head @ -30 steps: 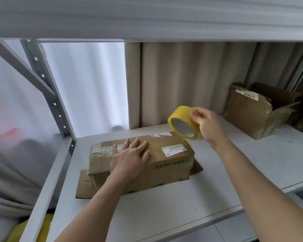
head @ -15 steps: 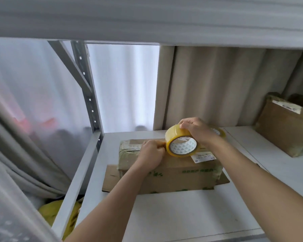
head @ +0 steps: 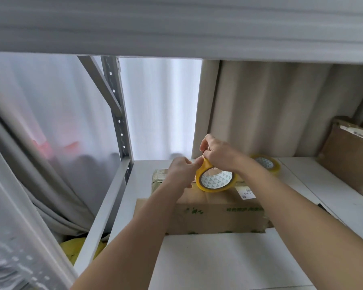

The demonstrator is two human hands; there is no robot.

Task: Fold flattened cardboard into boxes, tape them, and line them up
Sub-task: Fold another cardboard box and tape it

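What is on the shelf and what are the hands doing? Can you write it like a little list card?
place: white shelf
box: cardboard box on a flat cardboard sheet
tape: yellow tape roll held over the box
left hand: pinching at the roll's edge
right hand: gripping the roll from above
spare: second tape roll behind
far right: another box

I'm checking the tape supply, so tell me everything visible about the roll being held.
The tape roll is yellowish, see-through packing tape on a white core printed with small triangles. It stands tilted on edge over the top of the cardboard box, its open side facing the camera. The right hand grips it from above; the left hand pinches at its upper left edge.
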